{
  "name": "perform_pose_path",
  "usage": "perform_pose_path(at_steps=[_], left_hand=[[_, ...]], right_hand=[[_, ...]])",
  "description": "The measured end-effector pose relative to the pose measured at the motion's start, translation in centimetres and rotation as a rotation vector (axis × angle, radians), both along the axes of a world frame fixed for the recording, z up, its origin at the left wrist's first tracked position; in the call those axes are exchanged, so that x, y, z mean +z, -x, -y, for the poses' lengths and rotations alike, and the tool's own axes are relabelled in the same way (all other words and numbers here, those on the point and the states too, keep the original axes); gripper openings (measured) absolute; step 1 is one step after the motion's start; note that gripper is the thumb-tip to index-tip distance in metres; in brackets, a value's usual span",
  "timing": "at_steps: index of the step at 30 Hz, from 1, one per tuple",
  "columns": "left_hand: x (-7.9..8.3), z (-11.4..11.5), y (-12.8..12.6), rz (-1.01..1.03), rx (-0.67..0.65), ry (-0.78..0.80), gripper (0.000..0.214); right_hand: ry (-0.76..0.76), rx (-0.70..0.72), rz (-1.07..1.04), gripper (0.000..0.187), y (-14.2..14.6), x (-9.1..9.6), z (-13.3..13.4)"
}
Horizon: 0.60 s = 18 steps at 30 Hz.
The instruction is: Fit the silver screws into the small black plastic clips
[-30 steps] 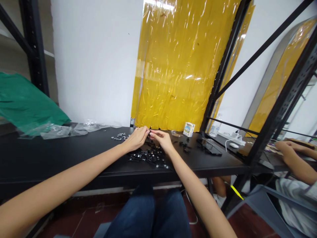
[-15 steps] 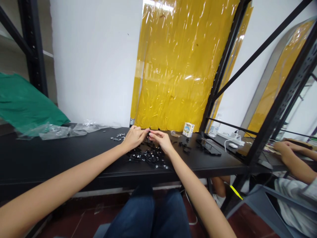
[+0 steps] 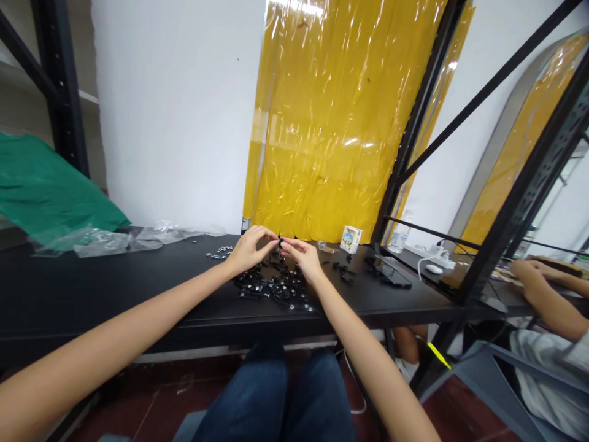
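Note:
Above the black table, my left hand (image 3: 251,248) and my right hand (image 3: 304,256) meet fingertip to fingertip. Between them they pinch a small black part (image 3: 280,243), too small for me to name its kind. Both hands are closed on it, thumbs and forefingers together. Just below lies a spread-out pile of small black pieces with shiny silver discs (image 3: 276,288). Left of my left hand is a little heap of silver metal bits (image 3: 221,252). Several loose black pieces (image 3: 343,270) lie to the right of my right hand.
A small printed box (image 3: 350,239) stands near the yellow plastic curtain (image 3: 335,135). Right of it lies a dark phone-like device (image 3: 389,272). Clear plastic bags (image 3: 115,240) and green cloth (image 3: 50,190) are at left. Past the black frame post (image 3: 519,184), another person's arm (image 3: 547,294) rests at a table.
My left hand's fingers have opened out somewhat from a flatter, tucked pose, showing the thumb. The small black part has risen slightly and stays between both hands' fingertips.

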State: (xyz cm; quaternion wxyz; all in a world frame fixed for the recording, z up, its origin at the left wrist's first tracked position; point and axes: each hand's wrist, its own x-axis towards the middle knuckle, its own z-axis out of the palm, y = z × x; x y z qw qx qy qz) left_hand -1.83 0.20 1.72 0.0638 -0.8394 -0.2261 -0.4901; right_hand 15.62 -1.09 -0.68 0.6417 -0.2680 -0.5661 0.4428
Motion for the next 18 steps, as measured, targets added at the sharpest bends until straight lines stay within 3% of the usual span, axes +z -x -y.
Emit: perform_pose_path(at_steps=[11, 18], left_hand=[[-0.48, -0.59, 0.35, -0.207, 0.081, -0.105, 0.019], [-0.92, -1.00, -0.07, -0.178, 0.108, -0.051, 0.019]], right_hand=[[-0.005, 0.037, 0.031, 0.036, -0.04, -0.25, -0.05], [-0.085, -0.059, 0.056, 0.035, 0.07, -0.23, -0.30]])
